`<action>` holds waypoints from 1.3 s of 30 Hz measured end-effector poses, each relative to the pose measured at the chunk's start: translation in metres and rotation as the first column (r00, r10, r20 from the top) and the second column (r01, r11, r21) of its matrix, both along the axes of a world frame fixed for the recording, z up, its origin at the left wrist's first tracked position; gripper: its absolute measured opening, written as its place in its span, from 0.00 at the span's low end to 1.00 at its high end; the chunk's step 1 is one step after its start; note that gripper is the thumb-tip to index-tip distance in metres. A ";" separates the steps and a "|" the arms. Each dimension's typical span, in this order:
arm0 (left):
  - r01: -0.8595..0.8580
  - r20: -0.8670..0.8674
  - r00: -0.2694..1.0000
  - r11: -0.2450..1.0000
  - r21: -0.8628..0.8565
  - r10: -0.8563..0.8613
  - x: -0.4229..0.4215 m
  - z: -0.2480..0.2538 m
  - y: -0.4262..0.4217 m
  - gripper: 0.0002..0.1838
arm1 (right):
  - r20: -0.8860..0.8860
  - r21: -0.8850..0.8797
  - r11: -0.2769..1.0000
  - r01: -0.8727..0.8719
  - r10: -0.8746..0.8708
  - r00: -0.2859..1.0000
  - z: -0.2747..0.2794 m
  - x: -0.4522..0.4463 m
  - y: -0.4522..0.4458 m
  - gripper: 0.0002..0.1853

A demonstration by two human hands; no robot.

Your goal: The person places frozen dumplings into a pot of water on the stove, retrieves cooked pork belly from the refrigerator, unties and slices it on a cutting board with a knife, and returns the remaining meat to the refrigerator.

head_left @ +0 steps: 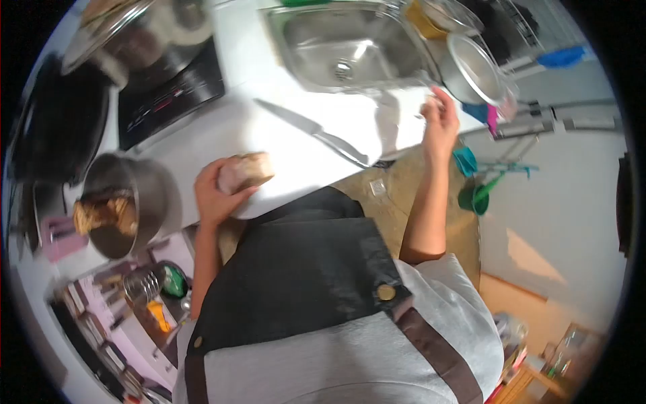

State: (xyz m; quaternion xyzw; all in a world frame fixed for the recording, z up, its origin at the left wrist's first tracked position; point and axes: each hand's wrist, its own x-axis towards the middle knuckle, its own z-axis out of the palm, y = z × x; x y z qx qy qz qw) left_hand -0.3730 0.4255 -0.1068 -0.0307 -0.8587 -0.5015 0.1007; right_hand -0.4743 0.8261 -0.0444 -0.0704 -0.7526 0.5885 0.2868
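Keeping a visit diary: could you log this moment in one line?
Left hand: gripping tan chunk | Right hand: near sink, grip unclear | Knife: on counter

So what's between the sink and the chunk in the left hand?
Head view: a knife, lying on the white counter between the sink and the chunk.

We cannot make out what the pale brown chunk is, as the left hand hides part of it. The right hand blurs at the fingertips, so we cannot tell whether it pinches anything. We see the large pot and a green object cut off at the top. The brown pieces at the open pot are too blurred for us to name.
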 end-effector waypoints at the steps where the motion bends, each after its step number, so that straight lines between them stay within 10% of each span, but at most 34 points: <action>1: 0.043 0.066 0.997 0.995 0.088 -0.049 -0.006 0.002 -0.001 0.28 | -0.100 -0.164 0.976 0.143 -0.161 0.982 -0.012 0.012 0.037 0.09; 5: 0.206 0.474 0.850 0.973 0.106 -0.232 -0.039 0.025 -0.023 0.28 | 0.009 -0.657 0.616 0.434 -0.569 0.822 -0.099 0.081 0.178 0.04; 9: 0.226 0.650 0.724 0.970 0.092 -0.231 -0.061 0.036 -0.027 0.31 | 0.431 -0.761 0.339 0.554 -0.375 0.821 -0.279 0.074 0.287 0.10; 12: 0.226 0.578 0.812 0.957 -0.180 -0.083 -0.062 0.041 -0.017 0.35 | 0.596 -0.689 0.360 0.629 -0.212 0.775 -0.289 0.011 0.251 0.10; 15: 0.167 0.459 0.886 0.884 -0.437 0.059 -0.048 0.048 -0.012 0.33 | 0.510 -0.613 0.751 0.246 0.139 0.849 -0.335 -0.059 0.241 0.17; 20: -0.014 0.056 0.998 0.932 -0.361 0.036 -0.029 0.064 0.008 0.17 | 0.592 -0.547 0.816 0.190 0.216 0.777 -0.324 -0.097 0.219 0.17; 28: -0.009 -0.029 1.000 0.894 -0.448 -0.005 -0.023 0.051 0.037 0.20 | 0.667 -0.349 0.925 0.148 0.135 0.732 -0.327 -0.092 0.228 0.16; 32: -0.054 0.019 0.997 0.893 -0.447 0.069 -0.018 0.048 0.041 0.21 | 0.651 0.166 0.951 0.262 -0.305 0.695 -0.317 -0.020 0.253 0.15; 35: -0.108 0.127 0.978 0.925 -0.363 0.164 -0.020 0.048 0.042 0.23 | 0.472 0.435 0.738 0.517 -0.675 0.567 -0.232 0.047 0.241 0.13; 39: -0.105 -0.158 0.987 0.837 -0.537 0.023 -0.020 0.038 0.034 0.26 | 0.266 0.321 0.881 0.349 -0.437 0.859 -0.088 0.052 0.140 0.10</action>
